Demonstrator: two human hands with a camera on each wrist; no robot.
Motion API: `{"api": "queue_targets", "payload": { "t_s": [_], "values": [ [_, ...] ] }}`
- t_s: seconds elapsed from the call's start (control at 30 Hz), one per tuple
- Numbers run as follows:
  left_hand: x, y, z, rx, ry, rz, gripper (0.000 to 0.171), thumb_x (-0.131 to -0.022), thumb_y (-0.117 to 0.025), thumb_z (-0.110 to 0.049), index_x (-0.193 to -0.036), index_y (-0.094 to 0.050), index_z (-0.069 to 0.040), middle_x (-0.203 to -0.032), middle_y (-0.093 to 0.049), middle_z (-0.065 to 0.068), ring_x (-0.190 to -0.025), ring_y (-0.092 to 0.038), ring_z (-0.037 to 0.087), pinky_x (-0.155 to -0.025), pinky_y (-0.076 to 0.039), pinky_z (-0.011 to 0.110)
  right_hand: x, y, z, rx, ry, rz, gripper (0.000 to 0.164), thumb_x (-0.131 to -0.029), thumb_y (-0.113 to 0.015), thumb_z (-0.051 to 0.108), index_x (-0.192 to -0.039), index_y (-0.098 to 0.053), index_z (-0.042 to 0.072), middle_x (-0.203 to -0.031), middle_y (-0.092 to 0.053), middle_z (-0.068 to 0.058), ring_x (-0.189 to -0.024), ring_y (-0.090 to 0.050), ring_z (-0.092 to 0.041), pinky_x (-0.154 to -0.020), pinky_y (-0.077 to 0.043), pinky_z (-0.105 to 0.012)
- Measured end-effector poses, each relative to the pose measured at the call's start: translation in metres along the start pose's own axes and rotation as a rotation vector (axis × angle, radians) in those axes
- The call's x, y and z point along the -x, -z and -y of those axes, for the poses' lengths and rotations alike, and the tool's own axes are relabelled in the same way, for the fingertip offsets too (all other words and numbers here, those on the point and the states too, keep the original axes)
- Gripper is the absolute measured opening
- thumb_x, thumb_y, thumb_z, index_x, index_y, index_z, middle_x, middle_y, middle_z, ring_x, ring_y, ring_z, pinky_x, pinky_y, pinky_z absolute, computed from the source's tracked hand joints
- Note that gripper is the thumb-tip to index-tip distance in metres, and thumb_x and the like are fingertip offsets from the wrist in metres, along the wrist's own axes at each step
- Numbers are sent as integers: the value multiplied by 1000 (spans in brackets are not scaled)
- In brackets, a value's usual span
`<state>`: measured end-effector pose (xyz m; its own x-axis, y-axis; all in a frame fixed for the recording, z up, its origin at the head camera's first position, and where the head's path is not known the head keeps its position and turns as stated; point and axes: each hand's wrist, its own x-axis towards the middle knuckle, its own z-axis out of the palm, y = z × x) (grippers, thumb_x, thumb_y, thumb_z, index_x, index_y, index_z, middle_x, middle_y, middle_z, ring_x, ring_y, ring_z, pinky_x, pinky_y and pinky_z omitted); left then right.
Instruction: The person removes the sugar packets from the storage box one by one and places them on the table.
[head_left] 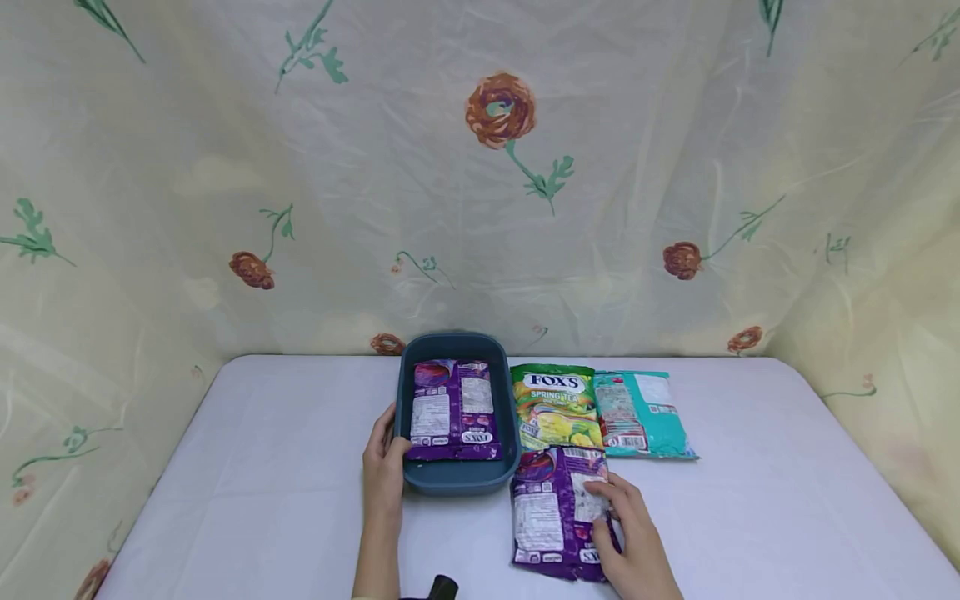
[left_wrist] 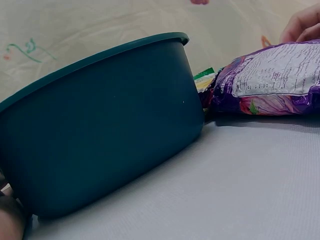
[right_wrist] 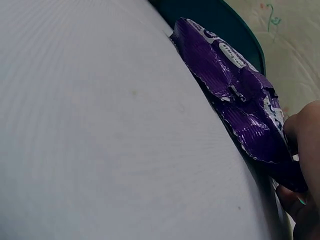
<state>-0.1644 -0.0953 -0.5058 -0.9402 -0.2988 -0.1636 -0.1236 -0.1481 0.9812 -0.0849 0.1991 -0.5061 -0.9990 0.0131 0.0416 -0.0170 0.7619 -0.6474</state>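
Observation:
My left hand (head_left: pixel 384 471) grips the left side of a dark blue plastic bin (head_left: pixel 459 477), thumb at its rim. Inside the bin a purple candy bag (head_left: pixel 453 410) lies flat, printed back up. To the right of the bin's near end, my right hand (head_left: pixel 633 537) holds a second purple candy bag (head_left: pixel 546 512) by its right edge. In the right wrist view, fingers show above and below the crimped end of that bag (right_wrist: pixel 250 117). The left wrist view shows the bin's outer wall (left_wrist: pixel 110 120) and the second bag (left_wrist: pixel 275 80) beyond it.
A green and yellow Fox's Spring Tea bag (head_left: pixel 558 408) lies right of the bin, just behind the held bag. Beside it is a teal candy bag (head_left: pixel 648 415). All rest on a white-covered table (head_left: pixel 765 500), with a flowered cloth (head_left: pixel 600 275) hanging behind.

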Motion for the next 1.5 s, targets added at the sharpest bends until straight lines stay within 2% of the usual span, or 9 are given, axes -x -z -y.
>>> {"api": "queue_targets", "payload": {
  "t_s": [0.33, 0.57, 0.77, 0.97, 1.1, 1.17, 1.27, 1.4, 1.5],
  "values": [
    [-4, -1, 0, 5, 0, -9, 57, -86, -45, -7, -141, -43, -22, -152, -36, 1, -143, -28, 19, -116, -23, 43, -4, -1, 1, 7, 18, -33, 43, -84, -54, 1, -124, -52, 18, -145, -31, -11, -128, -41, -27, -89, -45, -37],
    [-4, 0, -1, 5, 6, -10, 57, -86, -45, -7, -141, -43, -22, -152, -36, 1, -143, -28, 20, -116, -23, 43, -1, -3, 5, -162, 124, -57, 48, -85, -68, 20, -129, -50, 19, -149, -26, -7, -137, -24, -33, -102, -26, -64],
    [-4, 1, -1, 3, -3, -10, 57, -86, -45, -7, -141, -43, -21, -151, -36, 1, -143, -29, 20, -116, -24, 42, 1, -6, 26, -259, 242, 23, 79, -71, -81, 26, -139, -40, 23, -151, -24, 3, -138, -15, 2, -102, -24, -66],
    [-4, 2, 1, 14, -2, -4, 58, -85, -45, -6, -141, -43, -20, -152, -36, 2, -143, -29, 20, -116, -24, 42, -3, -5, 48, -277, 242, 216, 110, -69, -82, 32, -152, -9, 28, -157, -6, 3, -143, -11, -29, -99, -24, -73],
    [-4, 2, 1, 17, -1, -8, 58, -85, -45, -6, -141, -43, -20, -151, -36, 3, -143, -29, 20, -115, -24, 42, -13, -2, 57, -273, 285, 269, 101, -79, -66, 18, -152, 3, 30, -158, 4, 8, -145, -5, -31, -100, -21, -73],
    [-4, 1, 1, 17, 2, -12, 58, -85, -46, -6, -141, -44, -21, -151, -37, 3, -142, -30, 20, -115, -25, 42, -20, -1, 60, -294, 379, 261, 100, -73, -56, 4, -152, 2, 25, -159, 4, 4, -146, -2, -24, -103, -19, -70],
    [-4, -1, 2, 16, 6, -10, 58, -85, -46, -6, -141, -44, -20, -151, -37, 3, -142, -30, 20, -115, -25, 42, -31, -3, 67, -391, 480, 252, 106, -62, -49, -7, -153, -1, 20, -159, 3, 0, -147, -1, -14, -115, -17, -48],
    [-4, -2, 3, 11, 6, -16, 58, -84, -45, -6, -141, -44, -20, -151, -37, 4, -142, -31, 21, -115, -26, 42, -41, -5, 74, -548, 488, 284, 103, -65, -46, -15, -153, -2, 18, -159, 0, 1, -148, -3, -15, -113, -14, -14],
    [-3, -2, 3, 14, 4, -19, 58, -84, -45, -5, -141, -44, -19, -151, -37, 5, -142, -31, 21, -114, -26, 42, -45, -4, 78, -645, 442, 325, 101, -68, -43, -18, -152, -4, 21, -159, -3, 2, -147, -4, -20, -112, -18, -14]
  ]
}}
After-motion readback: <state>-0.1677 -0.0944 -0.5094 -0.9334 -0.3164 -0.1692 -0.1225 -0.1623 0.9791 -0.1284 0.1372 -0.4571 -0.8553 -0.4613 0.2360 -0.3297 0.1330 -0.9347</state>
